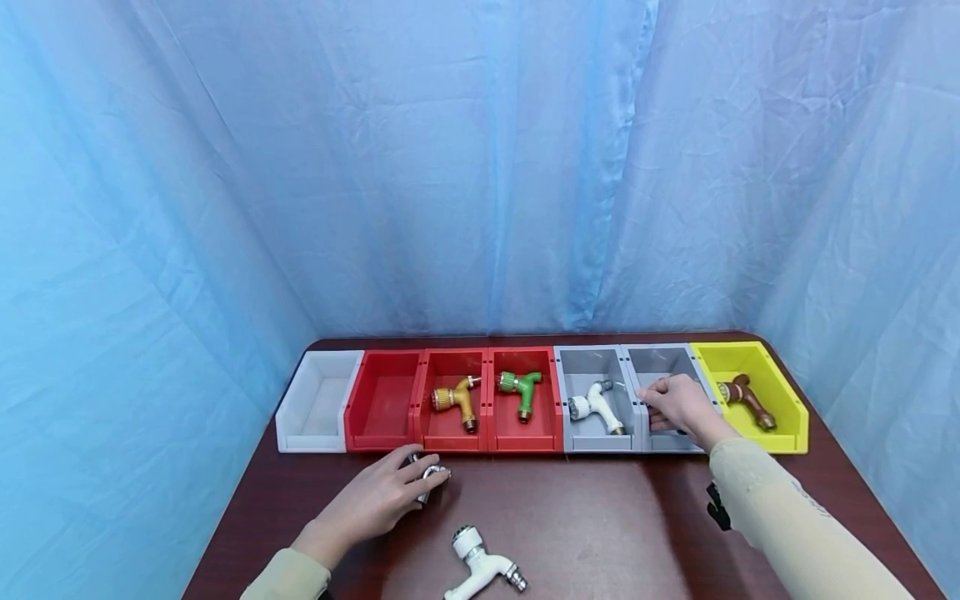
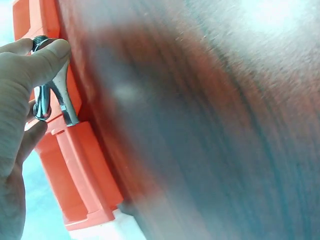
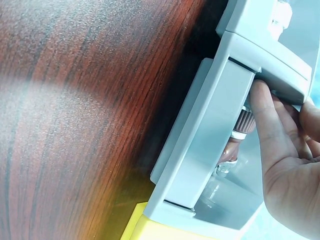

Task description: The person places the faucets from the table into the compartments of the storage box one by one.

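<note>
My left hand [image 1: 378, 492] holds a chrome faucet [image 2: 62, 92] between thumb and fingers, over the table just in front of the red bins. In the head view the fingers cover much of that faucet [image 1: 431, 483]. My right hand [image 1: 682, 404] reaches into the right-hand grey bin [image 3: 215, 130], its fingers inside near the wall shared with the other grey bin. A brown faucet [image 3: 230, 150] lies in this bin beside the fingers, partly hidden by the bin's front. Nearer me on the table lies a white faucet [image 1: 480, 571] with a chrome spout end.
Bins stand in a row along the table's back: a white bin [image 1: 318, 442], red bins holding a gold faucet [image 1: 461, 402] and a green faucet [image 1: 522, 392], a grey bin with a white faucet [image 1: 600, 407], and a yellow bin [image 1: 791, 442] with a brown faucet [image 1: 746, 400]. Blue curtains [image 1: 465, 167] hang behind.
</note>
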The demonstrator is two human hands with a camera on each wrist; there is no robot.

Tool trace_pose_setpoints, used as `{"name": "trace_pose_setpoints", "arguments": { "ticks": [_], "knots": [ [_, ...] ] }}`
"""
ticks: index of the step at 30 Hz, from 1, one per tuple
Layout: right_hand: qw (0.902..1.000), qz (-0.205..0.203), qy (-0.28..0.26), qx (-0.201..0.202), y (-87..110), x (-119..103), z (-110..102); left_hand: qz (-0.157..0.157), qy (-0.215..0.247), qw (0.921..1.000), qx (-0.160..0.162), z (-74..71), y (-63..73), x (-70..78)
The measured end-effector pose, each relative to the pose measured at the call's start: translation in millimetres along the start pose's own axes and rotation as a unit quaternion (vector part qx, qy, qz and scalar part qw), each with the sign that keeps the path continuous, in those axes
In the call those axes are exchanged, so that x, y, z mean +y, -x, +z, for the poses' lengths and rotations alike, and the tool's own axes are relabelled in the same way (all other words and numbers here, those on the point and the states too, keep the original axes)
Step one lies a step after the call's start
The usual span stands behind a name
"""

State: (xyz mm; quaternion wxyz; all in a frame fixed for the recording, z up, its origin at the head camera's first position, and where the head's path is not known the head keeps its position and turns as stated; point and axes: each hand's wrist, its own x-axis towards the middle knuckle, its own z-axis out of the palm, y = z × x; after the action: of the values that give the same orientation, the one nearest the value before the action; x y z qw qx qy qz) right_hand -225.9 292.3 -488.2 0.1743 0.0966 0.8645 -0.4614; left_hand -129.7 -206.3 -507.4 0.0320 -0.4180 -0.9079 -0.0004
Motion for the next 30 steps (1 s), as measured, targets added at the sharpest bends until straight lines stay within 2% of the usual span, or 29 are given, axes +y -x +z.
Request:
{"name": "trace_pose_setpoints", "arguments": {
  "ticks": [4, 10, 22, 30],
  "knots": [
    [1.0, 0.003, 0.003, 0.001, -0.2, 0, 0, -0.013, -0.013, 0.9992, 0.034, -3.7, -1.0, -5.8],
    [0.9999, 0.011, 0.008, 0.004, 0.5, 0, 0, -0.031, -0.029, 0.9971, 0.064, -11.3, -4.2, -13.9],
    [0.9999, 0.01, 0.01, 0.006, 0.4, 1, 1, -0.071, -0.026, 0.9937, 0.082, -22.2, -9.6, -29.3],
    [0.9997, 0.015, 0.016, 0.008, 1.4, 0, 1, -0.11, -0.032, 0.99, 0.082, -25.2, -13.5, -42.1]
  ]
}}
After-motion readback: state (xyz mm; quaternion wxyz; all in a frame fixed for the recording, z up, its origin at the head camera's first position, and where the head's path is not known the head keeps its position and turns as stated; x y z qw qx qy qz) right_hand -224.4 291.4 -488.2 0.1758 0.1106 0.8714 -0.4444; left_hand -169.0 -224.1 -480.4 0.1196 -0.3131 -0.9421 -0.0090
